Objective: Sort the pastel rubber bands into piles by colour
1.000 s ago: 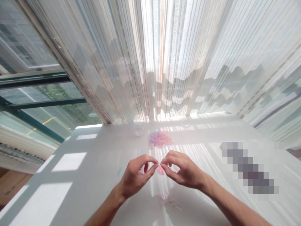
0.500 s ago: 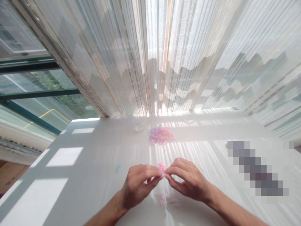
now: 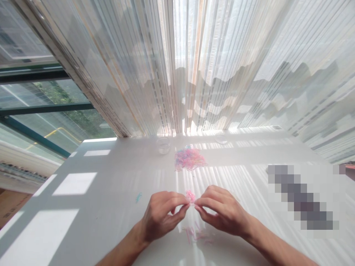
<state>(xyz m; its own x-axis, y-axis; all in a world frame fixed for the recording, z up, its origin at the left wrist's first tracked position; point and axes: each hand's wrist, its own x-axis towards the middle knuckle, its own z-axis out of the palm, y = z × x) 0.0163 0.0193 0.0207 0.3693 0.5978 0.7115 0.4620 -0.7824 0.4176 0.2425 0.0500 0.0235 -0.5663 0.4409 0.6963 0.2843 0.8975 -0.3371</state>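
My left hand and my right hand meet at the fingertips over a white table. Both pinch a small tuft of pink elastic bands, which sticks up above the fingers. Farther off lies a loose heap of pink and pale blue elastic bands. A single blue band rests left of my left hand. Several thin pink strands lie on the table just below my hands.
A small clear glass and a clear round dish stand at the far edge, against sheer striped curtains. A pixelated patch hides something at right. A window fills the left side.
The pink tuft has shifted from below my fingertips to above them. My hands sit slightly lower in the picture, and the view has tilted a little.
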